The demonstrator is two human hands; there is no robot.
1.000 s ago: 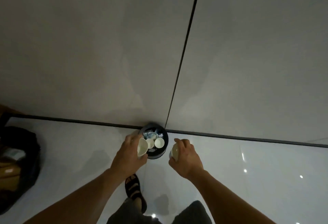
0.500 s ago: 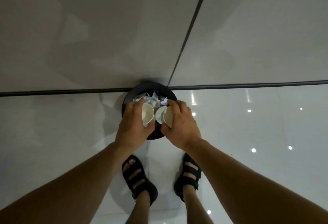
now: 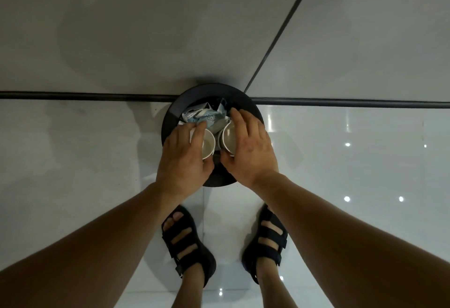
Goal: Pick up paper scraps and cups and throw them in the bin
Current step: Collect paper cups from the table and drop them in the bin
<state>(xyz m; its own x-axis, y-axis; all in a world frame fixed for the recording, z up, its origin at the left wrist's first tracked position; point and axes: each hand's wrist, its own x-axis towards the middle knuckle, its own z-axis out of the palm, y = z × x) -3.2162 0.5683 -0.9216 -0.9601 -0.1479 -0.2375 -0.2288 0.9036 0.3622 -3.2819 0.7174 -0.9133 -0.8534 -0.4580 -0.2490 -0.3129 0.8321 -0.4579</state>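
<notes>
A round black bin stands on the floor against the wall, just ahead of my feet. Crumpled paper scraps and wrappers fill its far half. My left hand grips a white paper cup over the bin's mouth, its opening turned to the right. My right hand grips a second white paper cup, its opening turned to the left. The two cups nearly touch rim to rim above the bin. Both hands cover the bin's near half.
The bin sits at the joint of grey wall panels and a dark skirting line. Glossy white floor tiles spread to both sides. My feet in black sandals stand right behind the bin.
My view has come closer and more directly over the bin. Both hands with their cups have lowered over its mouth and drawn together.
</notes>
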